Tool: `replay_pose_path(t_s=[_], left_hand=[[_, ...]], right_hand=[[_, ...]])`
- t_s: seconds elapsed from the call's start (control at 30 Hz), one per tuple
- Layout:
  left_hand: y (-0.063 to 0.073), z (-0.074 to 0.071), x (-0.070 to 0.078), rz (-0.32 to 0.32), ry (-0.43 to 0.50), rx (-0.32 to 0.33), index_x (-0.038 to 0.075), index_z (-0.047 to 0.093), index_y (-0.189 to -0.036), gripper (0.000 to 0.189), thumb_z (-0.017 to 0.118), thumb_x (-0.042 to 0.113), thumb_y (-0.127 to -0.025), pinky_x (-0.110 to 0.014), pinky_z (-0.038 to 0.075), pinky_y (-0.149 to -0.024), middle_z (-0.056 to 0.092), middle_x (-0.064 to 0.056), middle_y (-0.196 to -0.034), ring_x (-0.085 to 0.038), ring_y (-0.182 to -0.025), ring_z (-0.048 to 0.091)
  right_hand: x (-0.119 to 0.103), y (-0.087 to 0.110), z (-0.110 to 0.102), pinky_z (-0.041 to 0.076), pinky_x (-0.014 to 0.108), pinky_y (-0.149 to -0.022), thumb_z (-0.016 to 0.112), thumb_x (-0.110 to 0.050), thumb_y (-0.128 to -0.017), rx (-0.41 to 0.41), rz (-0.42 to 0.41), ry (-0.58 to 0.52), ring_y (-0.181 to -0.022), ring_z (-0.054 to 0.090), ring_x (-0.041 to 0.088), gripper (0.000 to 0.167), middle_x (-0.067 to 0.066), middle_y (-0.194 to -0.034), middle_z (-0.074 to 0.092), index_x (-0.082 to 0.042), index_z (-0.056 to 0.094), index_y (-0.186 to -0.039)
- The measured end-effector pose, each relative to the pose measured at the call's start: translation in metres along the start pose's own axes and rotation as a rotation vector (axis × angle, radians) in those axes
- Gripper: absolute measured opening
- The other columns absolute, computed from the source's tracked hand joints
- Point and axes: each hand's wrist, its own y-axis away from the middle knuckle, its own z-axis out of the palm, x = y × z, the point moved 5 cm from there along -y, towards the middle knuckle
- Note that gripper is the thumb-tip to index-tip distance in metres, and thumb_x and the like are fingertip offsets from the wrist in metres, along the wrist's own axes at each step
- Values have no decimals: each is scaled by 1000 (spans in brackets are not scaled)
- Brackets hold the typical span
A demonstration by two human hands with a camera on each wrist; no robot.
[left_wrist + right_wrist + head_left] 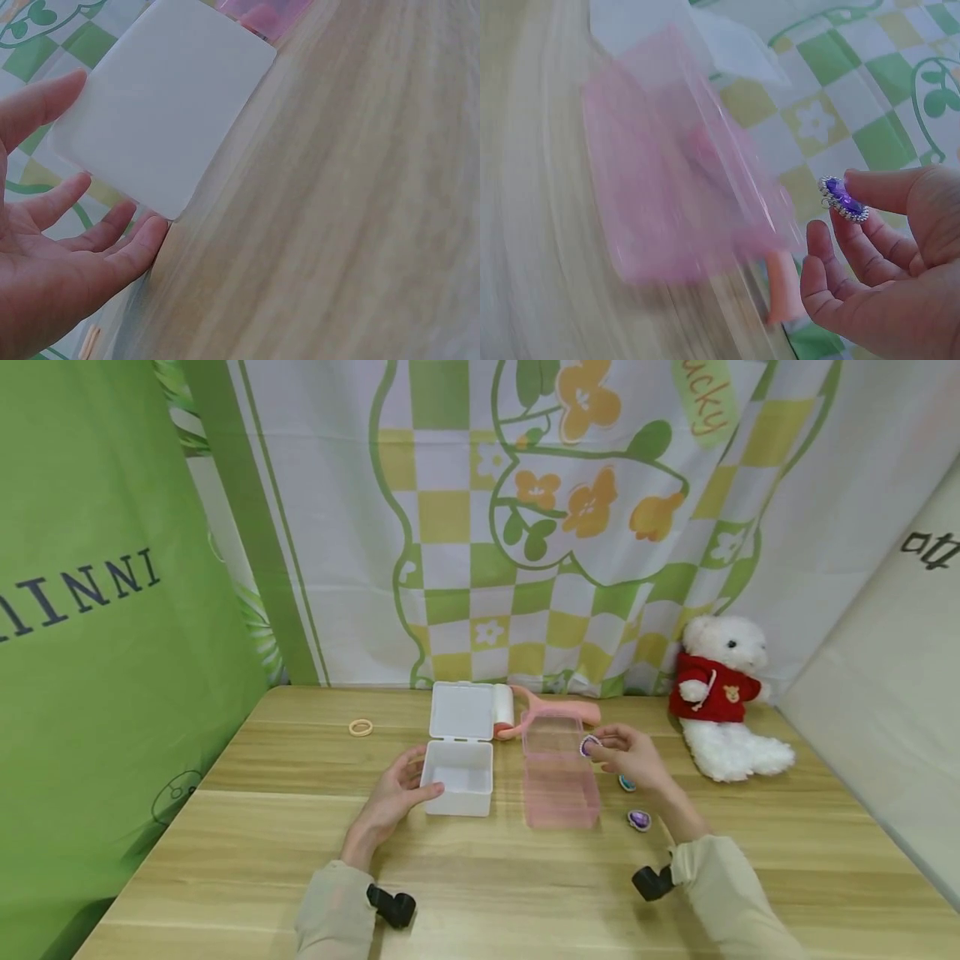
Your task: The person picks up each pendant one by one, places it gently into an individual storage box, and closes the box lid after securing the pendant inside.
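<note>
My left hand (395, 793) is at the left side of an open white plastic box (459, 803), thumb at its near rim and fingers along its side. In the left wrist view the fingertips (155, 225) reach the edge of the white box (165, 112). My right hand (633, 760) pinches a purple gem charm (589, 746) with a silvery beaded edge between thumb and fingers. The charm (844, 199) has a small ring in the right wrist view. It is held up beside an open see-through pink box (562, 814), over its right side in the head view.
Another purple gem charm (639, 820) and a blue one (627, 783) lie right of the pink box. Behind the boxes is a lint roller (562, 708) with a pink handle. A tan ring (361, 727) lies back left; a white plush bear (723, 693) in red sits back right.
</note>
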Motion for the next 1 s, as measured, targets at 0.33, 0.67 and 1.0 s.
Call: replay_pose_path(t_s=[0.33, 0.67, 1.0], left_hand=[[0, 1, -1, 5, 2, 5, 2, 36, -143, 71, 71, -1, -81, -38, 46, -92, 44, -30, -136, -39, -120, 49], [1, -1, -1, -3, 7, 16, 3, 36, -143, 70, 70, -2, -81, -38, 46, -92, 45, -28, -137, -37, -118, 50], [1, 0, -2, -2, 4, 17, 2, 36, -143, 71, 71, -3, -81, -39, 45, -94, 44, -29, -137, -39, -121, 49]], right_hand=[[-11, -4, 33, 50, 46, -85, 64, -12, -92, -35, -20, -66, -91, 63, 24, 38, 9, -101, 62, 9, 50, -121], [-32, -14, 70, 51, 44, -81, 63, -10, -92, -116, -77, -60, -83, 60, 13, 30, 15, -102, 60, 8, 55, -114], [-40, -24, 105, 51, 41, -82, 68, -12, -89, -144, -23, -48, -87, 62, 19, 30, 14, -102, 63, 2, 57, -114]])
